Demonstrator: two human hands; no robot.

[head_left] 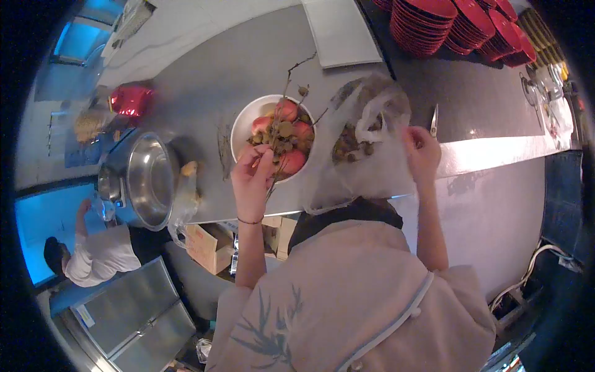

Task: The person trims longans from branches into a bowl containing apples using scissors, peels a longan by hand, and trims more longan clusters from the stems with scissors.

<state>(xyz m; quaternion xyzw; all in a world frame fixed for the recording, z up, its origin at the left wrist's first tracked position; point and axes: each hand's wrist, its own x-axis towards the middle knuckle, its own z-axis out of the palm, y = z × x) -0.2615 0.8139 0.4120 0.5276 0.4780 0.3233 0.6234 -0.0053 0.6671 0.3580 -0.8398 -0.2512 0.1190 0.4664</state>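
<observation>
A white bowl [237, 133] stands on the metal counter with several red-and-yellow fruits [293, 162], perhaps apples or peaches, in it. A bunch of small brown round fruits on twigs, like longans [285, 130], lies over them, its bare stems sticking out past the rim. My left hand [253, 166] is closed on a twig of this bunch at the bowl's near left side. Right of the bowl, a clear plastic bag [375, 167] holds more brown fruits [352, 146]. My right hand [423, 152], fingers curled, is at the bag's right edge; its grip is hidden. Scissors [434, 121] lie just beyond it.
Stacked red bowls [427, 25] stand at the back right, and a white tray [341, 37] lies behind the bag. To the left are a large steel basin [150, 180] and a red shiny package [131, 100]. Another person [102, 257] stands at far left. Cardboard boxes [207, 248] sit below the counter edge.
</observation>
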